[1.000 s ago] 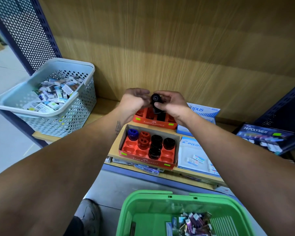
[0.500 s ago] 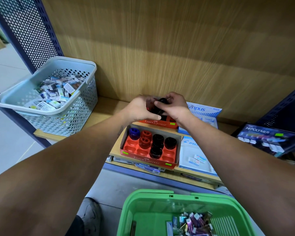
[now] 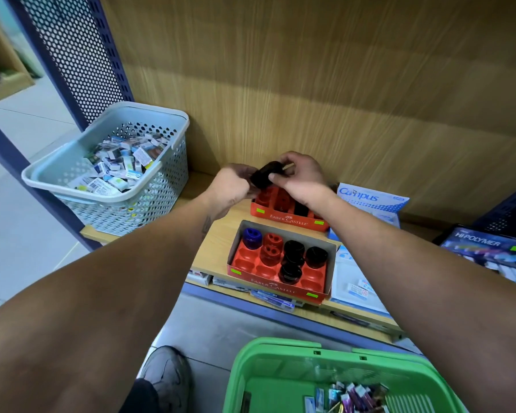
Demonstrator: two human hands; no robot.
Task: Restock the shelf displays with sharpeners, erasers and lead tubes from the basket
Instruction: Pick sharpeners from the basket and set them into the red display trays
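A black sharpener (image 3: 265, 173) is held between both hands above the rear red Faber-Castell tray (image 3: 286, 217) on the wooden shelf. My left hand (image 3: 231, 187) grips its left side and my right hand (image 3: 301, 177) pinches its right side. The front red tray (image 3: 276, 286) holds a blue sharpener (image 3: 251, 237), two red ones and three black ones, with several slots bare. The green basket (image 3: 283, 368) sits at the bottom with small packets (image 3: 352, 397) in it.
A grey perforated basket (image 3: 158, 186) full of small erasers stands on the shelf's left end. A Campus box (image 3: 373, 201) and a Hi-Polymer display (image 3: 489, 248) lie to the right. A perforated blue panel (image 3: 72, 52) rises at left. A shoe (image 3: 167, 377) shows on the floor.
Both hands dipped with the black sharpener towards the rear tray, then rose again; the sharpener now lies tilted between them.
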